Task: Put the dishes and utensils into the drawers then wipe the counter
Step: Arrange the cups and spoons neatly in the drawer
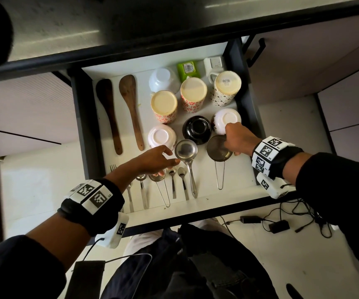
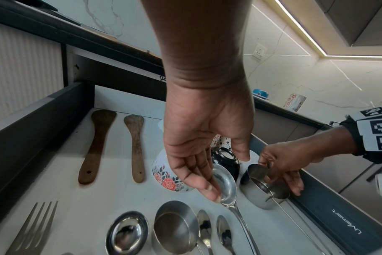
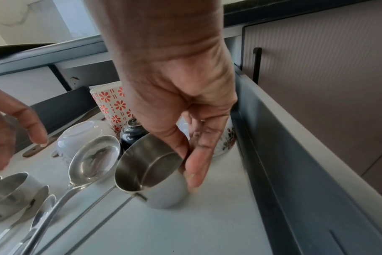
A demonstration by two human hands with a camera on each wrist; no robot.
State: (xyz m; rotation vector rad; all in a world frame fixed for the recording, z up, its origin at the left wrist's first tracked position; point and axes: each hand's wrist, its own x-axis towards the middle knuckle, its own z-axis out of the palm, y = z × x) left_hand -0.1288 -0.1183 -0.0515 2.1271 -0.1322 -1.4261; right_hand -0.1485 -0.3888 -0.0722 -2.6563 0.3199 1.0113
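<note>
Nearest the front edge of the open drawer [image 1: 195, 209] is the cutlery row: fork [image 2: 31, 229], spoons, a small steel measuring cup [image 2: 175, 227]. Just past that, the left hand [image 1: 152, 159] hovers with loose, nearly straight fingers, holding nothing; in the left wrist view its fingertips [image 2: 209, 191] sit right at the bowl of the steel ladle [image 1: 185, 149], touching or a hair off, can't tell. The right hand [image 1: 236, 140] grips the larger steel measuring cup [image 1: 218, 151], thumb inside the rim and fingers down the outer wall, cup standing on the drawer floor near the right wall.

Looks to me like the placing step is nearly done. I'd set the cup flat with its wire handle running parallel to the ladle's, let go straight up so it doesn't tip, and keep it clear of the black bowl [image 1: 197, 129] and floral bowl [image 1: 227, 119] just behind. Further back are upturned mugs and two wooden spatulas [image 1: 118, 113].

Views differ a lot: only the right wrist view shows the thumb-inside grip; the head view hides it. The left wrist view also catches a patterned mug [image 2: 294, 102] and something blue on the table [image 1: 131, 24], so I'd say there's more to put away before any wiping
</note>
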